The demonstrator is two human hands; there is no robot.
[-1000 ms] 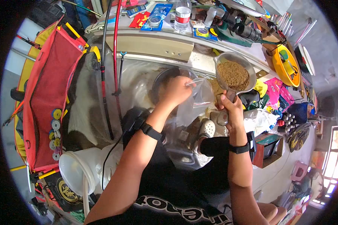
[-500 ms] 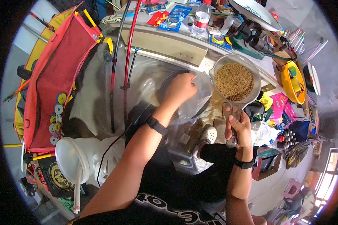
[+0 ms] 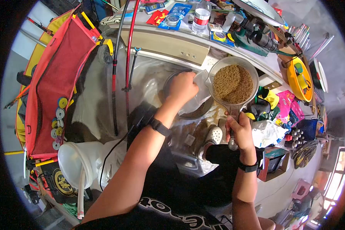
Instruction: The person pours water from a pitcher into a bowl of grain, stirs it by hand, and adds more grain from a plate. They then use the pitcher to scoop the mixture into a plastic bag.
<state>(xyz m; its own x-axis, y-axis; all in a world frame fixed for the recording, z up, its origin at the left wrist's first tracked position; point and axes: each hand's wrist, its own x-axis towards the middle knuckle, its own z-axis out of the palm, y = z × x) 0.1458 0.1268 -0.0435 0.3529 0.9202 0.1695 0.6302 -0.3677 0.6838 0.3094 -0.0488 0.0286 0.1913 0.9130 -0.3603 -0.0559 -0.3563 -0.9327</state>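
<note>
My right hand (image 3: 239,130) is wrapped round the handle of a clear scoop (image 3: 253,67). Brown granules (image 3: 233,84) fill much of the scoop's bowl. To its left, my left hand (image 3: 183,89) has its fingers closed on the edge of a clear plastic bag (image 3: 197,96). That hand and the bag are above a dark round basin (image 3: 197,114), partly hidden by them. The scoop's rim is right beside the bag.
A white bucket (image 3: 71,161) lies tilted at lower left, near a long red bag (image 3: 57,88). Rods (image 3: 115,84) stand left of the basin. Behind is a cluttered counter (image 3: 142,18) with a water bottle (image 3: 201,17). A yellow basin (image 3: 299,82) is at right.
The scoop has moved slightly left, closer to the bag, and the granules' surface has shifted. My left hand has moved slightly left, still on the bag.
</note>
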